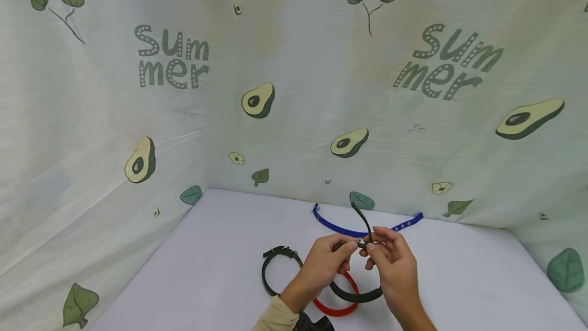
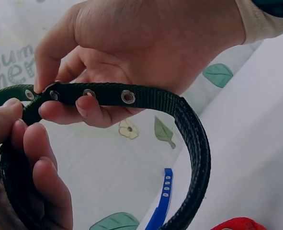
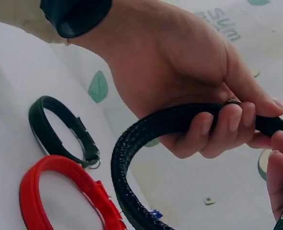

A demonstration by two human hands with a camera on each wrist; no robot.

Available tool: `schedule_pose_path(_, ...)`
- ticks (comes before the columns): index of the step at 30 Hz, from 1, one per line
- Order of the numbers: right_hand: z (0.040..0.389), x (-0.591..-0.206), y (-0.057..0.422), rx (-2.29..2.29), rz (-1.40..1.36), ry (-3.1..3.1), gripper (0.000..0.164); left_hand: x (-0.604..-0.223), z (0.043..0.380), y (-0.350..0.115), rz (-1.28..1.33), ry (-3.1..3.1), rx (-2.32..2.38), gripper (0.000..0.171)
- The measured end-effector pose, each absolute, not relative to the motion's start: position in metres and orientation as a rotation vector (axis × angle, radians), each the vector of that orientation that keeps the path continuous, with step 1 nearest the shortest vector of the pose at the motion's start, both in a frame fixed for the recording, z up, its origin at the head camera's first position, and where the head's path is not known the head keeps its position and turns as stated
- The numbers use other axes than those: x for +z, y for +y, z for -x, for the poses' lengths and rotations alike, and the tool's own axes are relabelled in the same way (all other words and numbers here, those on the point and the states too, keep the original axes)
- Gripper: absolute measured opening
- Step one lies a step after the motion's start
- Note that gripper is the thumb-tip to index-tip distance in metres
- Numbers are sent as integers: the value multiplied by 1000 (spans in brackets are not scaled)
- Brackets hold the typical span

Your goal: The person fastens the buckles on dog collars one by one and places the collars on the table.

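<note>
Head view, left to right: a green collar (image 1: 278, 251) on the table (image 1: 206, 269); the left hand (image 1: 321, 257), fingers curled round a darker collar (image 1: 363, 298); a red collar (image 1: 337, 313), partly hidden; the right hand (image 1: 396, 259), pinching the darker collar's strap before a partly covered blue collar (image 1: 342, 230). Left wrist view alone reveals that strap's metal eyelets (image 2: 128, 97). Right wrist view cuts off the red collar's lower end.

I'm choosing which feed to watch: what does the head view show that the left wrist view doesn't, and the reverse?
Only the head view: the loose dark collar lying at left, and the left sleeve.
Only the left wrist view: the silver eyelets of the held collar, and the right sleeve.
Both: the left hand and right hand on the held collar, the blue collar, and the red collar, apparently just its edge from the wrist.
</note>
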State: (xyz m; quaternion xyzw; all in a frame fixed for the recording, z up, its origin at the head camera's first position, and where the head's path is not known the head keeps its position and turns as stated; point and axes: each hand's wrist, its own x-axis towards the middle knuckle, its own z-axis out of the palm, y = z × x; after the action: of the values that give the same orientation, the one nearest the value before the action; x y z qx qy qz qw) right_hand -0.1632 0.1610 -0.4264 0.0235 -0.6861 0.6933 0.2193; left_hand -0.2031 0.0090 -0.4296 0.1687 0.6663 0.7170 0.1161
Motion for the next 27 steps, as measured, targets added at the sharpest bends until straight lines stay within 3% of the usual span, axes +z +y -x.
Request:
schedule_pose_path(18,163,-430,160,1626,-211,-1922,60,-425,205,3,-458,1795,2151,27)
schedule_pose_path(27,167,-434,162,1588,-93,-1950,54,-428,201,6,-418,1835,2140,27)
